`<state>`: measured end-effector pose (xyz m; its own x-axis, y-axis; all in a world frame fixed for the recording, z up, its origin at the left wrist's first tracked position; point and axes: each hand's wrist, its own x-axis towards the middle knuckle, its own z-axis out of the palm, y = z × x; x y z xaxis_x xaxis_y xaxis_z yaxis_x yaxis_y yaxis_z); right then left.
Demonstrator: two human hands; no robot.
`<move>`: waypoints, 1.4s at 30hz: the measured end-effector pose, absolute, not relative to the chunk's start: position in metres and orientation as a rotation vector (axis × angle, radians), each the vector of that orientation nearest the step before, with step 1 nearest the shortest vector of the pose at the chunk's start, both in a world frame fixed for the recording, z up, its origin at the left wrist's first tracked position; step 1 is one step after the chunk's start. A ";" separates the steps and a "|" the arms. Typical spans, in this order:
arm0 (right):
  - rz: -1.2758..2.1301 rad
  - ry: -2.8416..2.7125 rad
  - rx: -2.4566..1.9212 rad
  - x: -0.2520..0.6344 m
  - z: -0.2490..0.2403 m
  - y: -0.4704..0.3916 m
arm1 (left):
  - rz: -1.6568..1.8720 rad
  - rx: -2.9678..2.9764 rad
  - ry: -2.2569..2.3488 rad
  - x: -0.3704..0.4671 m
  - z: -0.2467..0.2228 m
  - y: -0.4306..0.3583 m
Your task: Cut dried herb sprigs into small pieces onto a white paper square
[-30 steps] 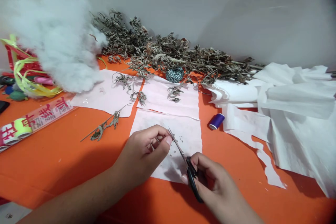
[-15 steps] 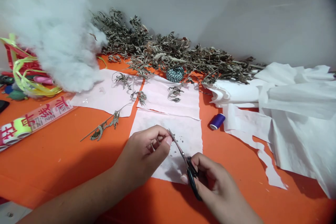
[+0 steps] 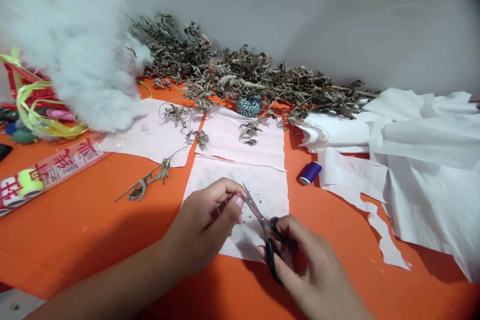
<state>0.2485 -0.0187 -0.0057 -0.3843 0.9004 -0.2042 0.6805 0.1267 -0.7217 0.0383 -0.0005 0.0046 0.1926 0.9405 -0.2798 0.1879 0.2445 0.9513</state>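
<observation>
My right hand (image 3: 307, 260) grips a pair of black-handled scissors (image 3: 273, 259), whose blades are slightly parted and point up and left. At the blade tips, my left hand (image 3: 210, 220) has thumb and forefinger pinched together; whatever lies between them is too small to make out. Both hands are above a white cloth square (image 3: 270, 185) with small dark crumbs scattered on it. A dried leafy sprig (image 3: 163, 171) rests on the orange surface to the left of my left hand.
Dried plants (image 3: 228, 70) lie along the wall, with a ball of twine (image 3: 249, 105) before them. White fluff (image 3: 90, 60) and a pack of thread spools (image 3: 56, 167) are left. A purple spool (image 3: 310, 173) and white sheets (image 3: 420, 185) are right.
The scissor blades have opened a little, and the handles in my right hand have spread apart. My left hand has barely shifted.
</observation>
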 end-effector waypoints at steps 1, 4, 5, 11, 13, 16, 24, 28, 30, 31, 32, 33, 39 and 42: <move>1.104 -2.131 -1.543 0.249 -0.006 -0.019 | 0.777 1.220 1.268 0.038 0.004 -0.001; 1.080 -2.137 -1.538 0.250 -0.007 -0.019 | 0.770 1.232 1.268 0.038 0.004 -0.001; 1.072 -2.136 -1.539 0.250 -0.007 -0.019 | 0.761 1.243 1.275 0.037 0.004 -0.001; 1.053 -2.166 -1.481 0.253 -0.011 -0.020 | 0.738 1.315 1.316 0.037 0.003 -0.002; 1.051 -2.169 -1.462 0.255 -0.013 -0.019 | 0.732 1.327 1.316 0.037 0.003 -0.002; 1.050 -2.169 -1.456 0.256 -0.015 -0.019 | 0.725 1.338 1.320 0.037 0.005 -0.002; 1.096 -2.131 -1.478 0.257 -0.019 -0.021 | 0.720 1.321 1.322 0.037 0.007 -0.002; 1.043 -2.151 -1.469 0.255 -0.018 -0.021 | 0.788 1.235 1.276 0.038 0.006 -0.003; 1.007 -2.160 -1.465 0.254 -0.018 -0.020 | 0.801 1.210 1.253 0.038 0.005 -0.003; 0.993 -2.161 -1.467 0.254 -0.017 -0.020 | 0.803 1.207 1.249 0.038 0.005 -0.003; 0.981 -2.159 -1.473 0.253 -0.017 -0.021 | 0.801 1.210 1.249 0.039 0.005 -0.003; 0.971 -2.157 -1.482 0.253 -0.017 -0.021 | 0.799 1.215 1.253 0.039 0.005 -0.003; 0.922 -2.182 -1.457 0.254 -0.018 -0.021 | 0.796 1.232 1.244 0.039 0.004 -0.003; 0.923 -2.185 -1.460 0.254 -0.017 -0.021 | 0.775 1.232 1.255 0.039 0.004 -0.003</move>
